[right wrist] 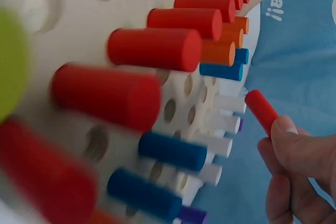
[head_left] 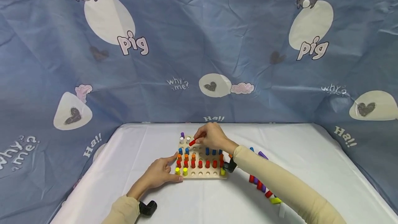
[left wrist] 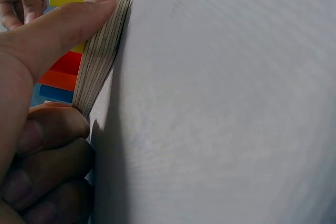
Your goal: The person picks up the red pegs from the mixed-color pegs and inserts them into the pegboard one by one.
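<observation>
A wooden pegboard [head_left: 201, 178] lies on the white table with coloured pegs standing in rows. My left hand [head_left: 160, 174] holds the board at its near left corner, thumb against the front edge and index finger along the left side. In the left wrist view the other fingers curl beside the layered edge. Above the back part of the board, my right hand [head_left: 212, 136] pinches a red peg [right wrist: 261, 109] between thumb and fingers, its free end tilted down. A full row of red pegs [head_left: 200, 164] stands nearer me, with yellow pegs [head_left: 185, 171] in front.
Loose pegs, among them a purple peg [head_left: 263, 155] and a yellow peg [head_left: 275, 200], lie to the right of the board, partly behind the right forearm. White pegs [head_left: 181, 140] stand at the board's back. A blue printed cloth [head_left: 199, 44] hangs behind the table.
</observation>
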Demonstrator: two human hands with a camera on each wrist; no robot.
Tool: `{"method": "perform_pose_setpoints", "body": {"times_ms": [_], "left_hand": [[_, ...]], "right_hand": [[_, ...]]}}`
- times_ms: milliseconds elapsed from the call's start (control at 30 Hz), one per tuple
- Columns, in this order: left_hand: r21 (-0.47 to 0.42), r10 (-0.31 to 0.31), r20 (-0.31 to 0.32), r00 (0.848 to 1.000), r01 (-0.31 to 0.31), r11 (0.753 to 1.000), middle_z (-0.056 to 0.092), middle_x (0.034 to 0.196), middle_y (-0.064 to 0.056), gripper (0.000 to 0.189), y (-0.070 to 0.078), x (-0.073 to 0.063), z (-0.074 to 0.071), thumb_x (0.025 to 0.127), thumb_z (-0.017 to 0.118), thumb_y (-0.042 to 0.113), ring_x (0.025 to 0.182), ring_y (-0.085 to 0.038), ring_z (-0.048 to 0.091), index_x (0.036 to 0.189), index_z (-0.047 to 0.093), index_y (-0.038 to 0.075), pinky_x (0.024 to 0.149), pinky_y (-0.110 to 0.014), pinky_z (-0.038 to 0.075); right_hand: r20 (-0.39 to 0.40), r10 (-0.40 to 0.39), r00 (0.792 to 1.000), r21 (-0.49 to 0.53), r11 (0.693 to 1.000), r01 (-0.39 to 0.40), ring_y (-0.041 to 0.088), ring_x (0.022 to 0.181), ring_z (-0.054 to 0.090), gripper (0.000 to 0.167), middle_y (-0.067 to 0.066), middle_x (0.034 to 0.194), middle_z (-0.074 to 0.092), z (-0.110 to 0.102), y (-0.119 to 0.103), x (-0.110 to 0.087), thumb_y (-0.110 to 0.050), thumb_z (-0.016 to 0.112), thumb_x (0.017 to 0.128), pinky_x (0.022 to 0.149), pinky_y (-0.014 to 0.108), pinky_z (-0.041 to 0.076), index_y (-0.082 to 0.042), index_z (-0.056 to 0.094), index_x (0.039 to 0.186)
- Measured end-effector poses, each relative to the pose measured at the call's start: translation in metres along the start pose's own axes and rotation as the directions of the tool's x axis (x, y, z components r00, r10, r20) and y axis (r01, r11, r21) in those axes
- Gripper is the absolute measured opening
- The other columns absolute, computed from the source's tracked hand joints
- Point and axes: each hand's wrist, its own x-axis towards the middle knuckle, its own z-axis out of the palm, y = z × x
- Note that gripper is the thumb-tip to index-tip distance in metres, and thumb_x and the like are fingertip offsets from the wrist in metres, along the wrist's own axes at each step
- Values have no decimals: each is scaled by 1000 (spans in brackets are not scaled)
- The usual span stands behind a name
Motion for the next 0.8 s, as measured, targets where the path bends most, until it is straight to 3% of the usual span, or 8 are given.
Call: {"method": "perform_pose_setpoints", "body": {"times_ms": [233, 433, 800], "left_hand": [[-19, 12, 8, 1000, -12, 1000, 33, 54, 10, 107, -3, 0, 0, 74, 95, 49, 52, -8, 25, 160, 46, 7, 50, -23, 23], [-34, 26, 15, 1000, -25, 999, 32, 54, 10, 109, -7, 0, 1, 75, 94, 50, 51, -9, 24, 161, 45, 6, 49, -24, 23], [-42, 37, 15, 999, -36, 998, 32, 53, 11, 107, -6, -1, -3, 76, 94, 48, 52, -8, 23, 161, 44, 7, 49, -23, 23]], "right_hand": [[25, -48, 999, -66, 997, 50, 3, 73, 68, 3, -5, 86, 81, 18, -8, 10, -17, 87, 89, 69, 25, 49, -15, 86, 88], [14, -92, 996, -145, 985, 93, 10, 79, 73, 4, -6, 91, 82, 30, -8, 17, -16, 87, 89, 69, 27, 50, -20, 88, 90], [76, -29, 997, -240, 970, 47, 8, 82, 68, 5, -13, 87, 80, 43, -17, 32, -22, 88, 89, 83, 40, 41, -27, 87, 88]]}}
